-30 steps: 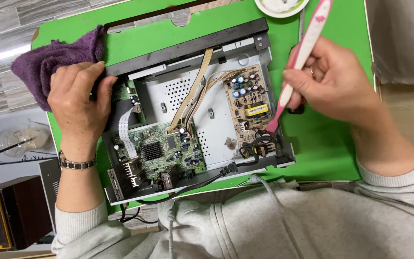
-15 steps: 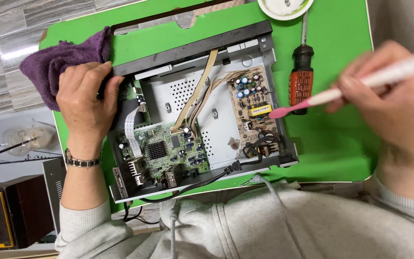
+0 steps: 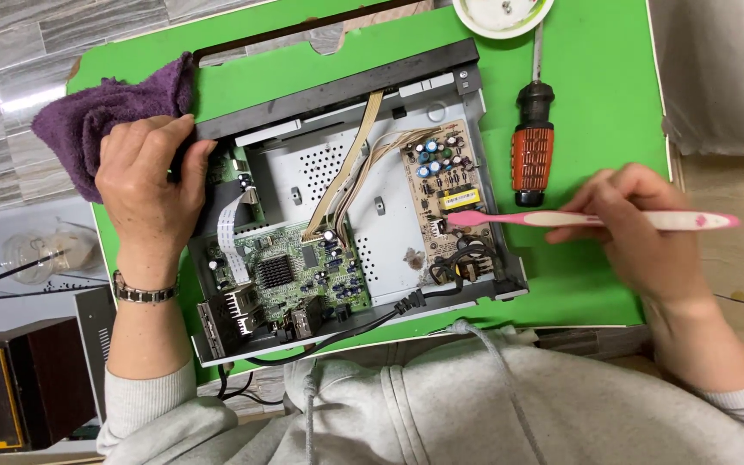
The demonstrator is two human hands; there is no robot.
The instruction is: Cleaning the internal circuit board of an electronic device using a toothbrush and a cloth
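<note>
An opened electronics box (image 3: 389, 211) lies on a green table (image 3: 604, 103), its metal chassis bare. A green circuit board (image 3: 290, 275) sits at its lower left and a tan power board (image 3: 445, 185) at its right. My left hand (image 3: 148, 185) rests on the box's left edge, palm down. My right hand (image 3: 643, 224) grips a pink and white toothbrush (image 3: 587, 220) held level, and its bristle end touches the tan board.
A purple cloth (image 3: 101, 116) is bunched at the table's left corner. A screwdriver (image 3: 534, 138) with an orange and black handle lies right of the box. A white dish (image 3: 501, 13) sits at the far edge. A dark speaker (image 3: 10, 387) stands on the floor, left.
My right hand swung the toothbrush from nearly upright to level, drew out to the right, then brought the bristles back onto the tan board. My left hand has stayed on the box.
</note>
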